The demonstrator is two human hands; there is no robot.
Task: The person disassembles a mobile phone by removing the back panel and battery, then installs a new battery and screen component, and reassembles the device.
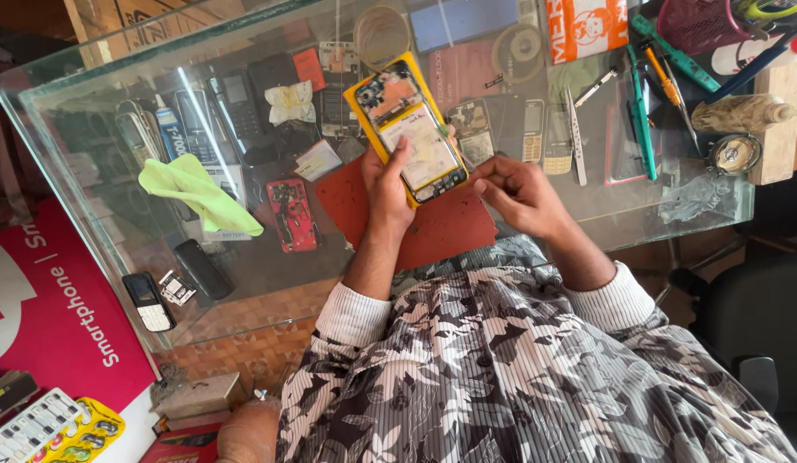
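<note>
My left hand (pixel 385 184) holds the opened phone (pixel 407 129) from below. My thumb lies up along its near left edge and the other fingers are wrapped under the yellow frame, so the grip is closed on it. The phone sits over the red mat (pixel 450 227) on the glass bench (pixel 90 94), back cover off, with the board and battery facing up at me. Its long axis runs away from me and leans left, the bottom end nearest my body and the camera end farthest.

My right hand (pixel 523 193) rests just to the right of the phone's near corner, close to the frame, though I cannot tell if it touches. Its fingers are curled in narrow, pinched together. Whether something small sits between the tips I cannot tell. From that hand the phone lies to the left and slightly farther off, and this is the free hand nearest the open side.

A green cloth (pixel 197 193) lies well off to the left, and tweezers (pixel 576 137) and green pliers (pixel 643 120) to the right, past my right hand.
</note>
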